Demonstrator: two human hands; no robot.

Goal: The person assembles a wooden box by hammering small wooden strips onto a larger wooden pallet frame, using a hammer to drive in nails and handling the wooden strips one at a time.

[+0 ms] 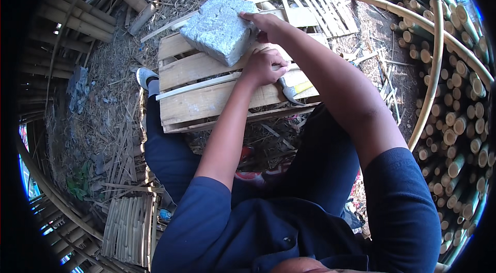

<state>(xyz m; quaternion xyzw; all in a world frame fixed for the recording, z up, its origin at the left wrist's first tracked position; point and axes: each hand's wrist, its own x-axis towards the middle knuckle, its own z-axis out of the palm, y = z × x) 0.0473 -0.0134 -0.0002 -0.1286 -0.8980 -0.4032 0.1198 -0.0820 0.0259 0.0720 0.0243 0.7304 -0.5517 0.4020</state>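
Note:
A rough grey stone block (217, 25) rests on the far part of a low slatted wooden table (196, 107). My right hand (264, 24) grips the block's right edge, fingertips on its top and the thumb side hidden. Just nearer, my left hand (264, 67) is closed over a thin pale bamboo strip (199, 86) that lies across the slats. The strip runs left past the table's edge, and its part under my hand is hidden. Beside my left hand lies a claw hammer (291, 92) with a yellow part on its handle.
Stacked cut bamboo poles (454, 123) fill the right side, with a long curved pole (436, 56) in front. Beyond the table lies a slatted bamboo panel (323, 4). A bundle of split bamboo (126, 229) sits at the lower left. Scraps litter the ground.

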